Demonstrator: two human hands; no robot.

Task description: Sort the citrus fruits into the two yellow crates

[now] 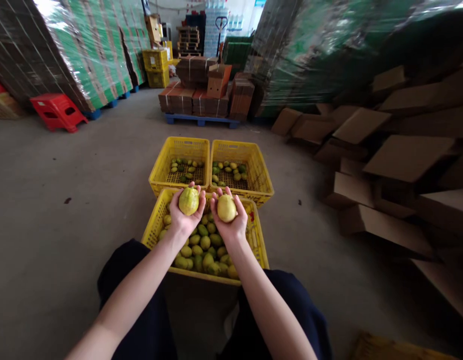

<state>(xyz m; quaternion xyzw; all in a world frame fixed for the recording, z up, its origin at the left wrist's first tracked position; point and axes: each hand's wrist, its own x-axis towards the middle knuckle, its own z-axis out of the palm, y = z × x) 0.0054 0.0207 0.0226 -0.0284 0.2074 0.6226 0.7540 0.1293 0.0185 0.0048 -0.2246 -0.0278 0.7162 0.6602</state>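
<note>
My left hand (181, 220), palm up, has its fingers curled round a green-yellow, bumpy lemon (188, 201). Beside it, my right hand (234, 228) cups a smoother, paler yellow lemon (226, 208), also palm up. Both hands are held above the near yellow crate (264, 250), a little apart from each other. Many green and yellow lemons (204, 243) lie in that crate, partly hidden by my hands and forearms. Behind it stand a left rear crate (159, 165) and a right rear crate (262, 167), each with several lemons on its slatted bottom.
Cardboard boxes (407, 157) are piled along the right. Beyond the crates, bundled cartons (210, 102) sit on a blue pallet (201, 120). A red stool (56, 111) stands at left, near wrapped green stacks (88, 50). Yellow crates (156, 60) are stacked farther back.
</note>
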